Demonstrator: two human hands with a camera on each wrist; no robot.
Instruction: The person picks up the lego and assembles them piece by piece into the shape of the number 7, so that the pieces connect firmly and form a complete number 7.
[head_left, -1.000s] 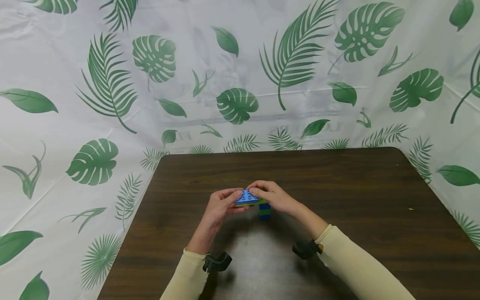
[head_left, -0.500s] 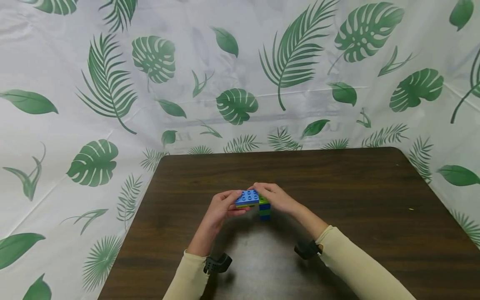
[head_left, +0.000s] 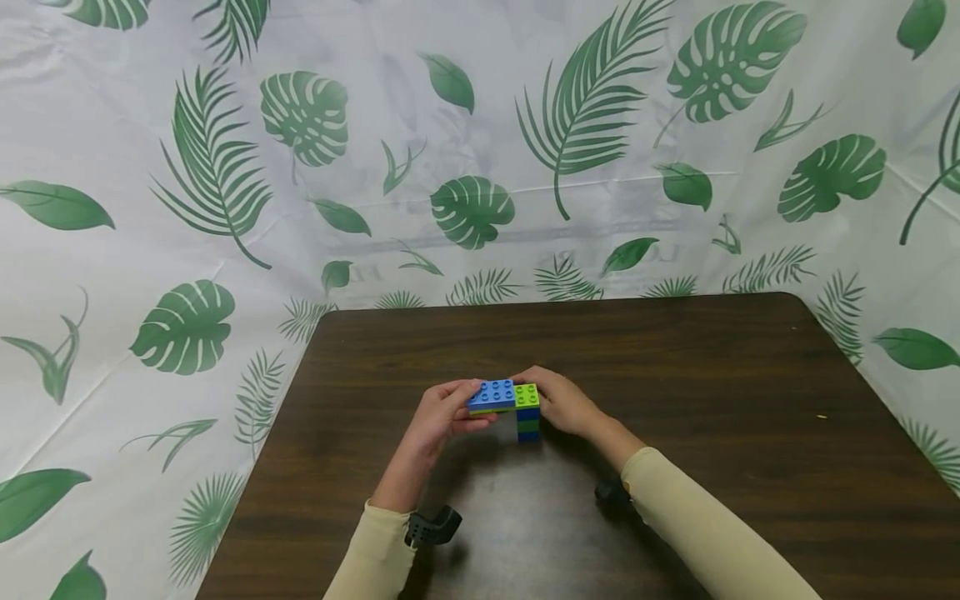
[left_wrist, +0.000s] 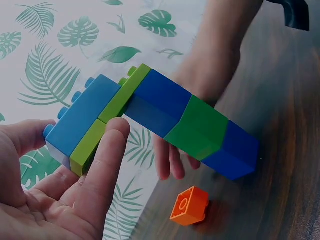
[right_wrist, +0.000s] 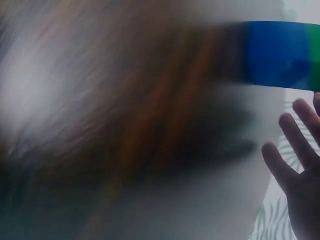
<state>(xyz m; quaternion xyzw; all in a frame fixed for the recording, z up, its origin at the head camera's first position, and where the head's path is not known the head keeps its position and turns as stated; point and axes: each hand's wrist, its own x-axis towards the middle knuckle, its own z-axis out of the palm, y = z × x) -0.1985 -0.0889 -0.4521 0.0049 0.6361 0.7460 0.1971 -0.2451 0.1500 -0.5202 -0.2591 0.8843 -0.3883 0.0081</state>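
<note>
A toy-brick bridge of interlocking blocks stands in front of me. Its blue top brick [head_left: 493, 392] overlaps a lime-green layer [head_left: 527, 395], which reaches right onto a column [head_left: 528, 423] of blue, green and blue bricks. My left hand [head_left: 438, 412] pinches the overhanging left end, thumb on the blue brick [left_wrist: 82, 112] and fingers under the lime-green layer [left_wrist: 89, 145]. To the right of the column, my right hand [head_left: 566, 404] is partly hidden behind it. In the left wrist view its fingers [left_wrist: 175, 162] hang loosely with nothing visible in them. The right wrist view is heavily blurred.
An orange brick [left_wrist: 189, 207] lies on its side on the dark wooden table [head_left: 675, 375], beyond the column in the left wrist view; the head view does not show it. A leaf-print sheet [head_left: 472, 125] hangs behind the table.
My right hand has come off the top of the bricks and moved right and down beside the column, uncovering the lime-green studs. My left hand keeps its pinch, almost in place.
</note>
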